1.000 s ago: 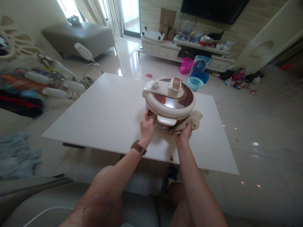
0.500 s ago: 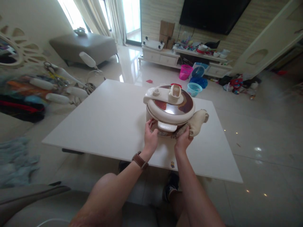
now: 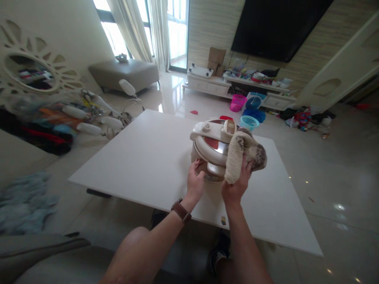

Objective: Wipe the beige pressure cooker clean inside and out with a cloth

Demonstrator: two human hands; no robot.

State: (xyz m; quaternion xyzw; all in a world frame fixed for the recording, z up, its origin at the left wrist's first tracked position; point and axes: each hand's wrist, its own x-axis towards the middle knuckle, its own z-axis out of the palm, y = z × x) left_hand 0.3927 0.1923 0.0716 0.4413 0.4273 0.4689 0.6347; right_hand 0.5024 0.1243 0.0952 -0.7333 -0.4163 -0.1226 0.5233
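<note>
An electric pressure cooker [image 3: 211, 152], cream with a brown body and a shiny brown lid, stands upright on a white table [image 3: 139, 154]. My left hand [image 3: 195, 183] rests against the lower left front of its body, thumb and fingers curved around the side near the front handle [image 3: 215, 169]. In my right hand [image 3: 237, 187] is a fluffy beige-and-brown cloth [image 3: 235, 156]. It is bunched up at the cooker's right side and hides that part of the lid. Some fingers of the right hand are behind the cloth.
A small cartoon sticker [image 3: 223, 220] is at the table's near edge. Beyond the table are a light-blue basket [image 3: 249, 122], a pink basket [image 3: 237, 103] and a low white TV cabinet [image 3: 207, 85]. A lamp with several white shades [image 3: 127, 87] is at the left.
My right hand has lifted the cloth from low on the cooker's right side to lid height. The left hand stays against the cooker. The camera view has shifted.
</note>
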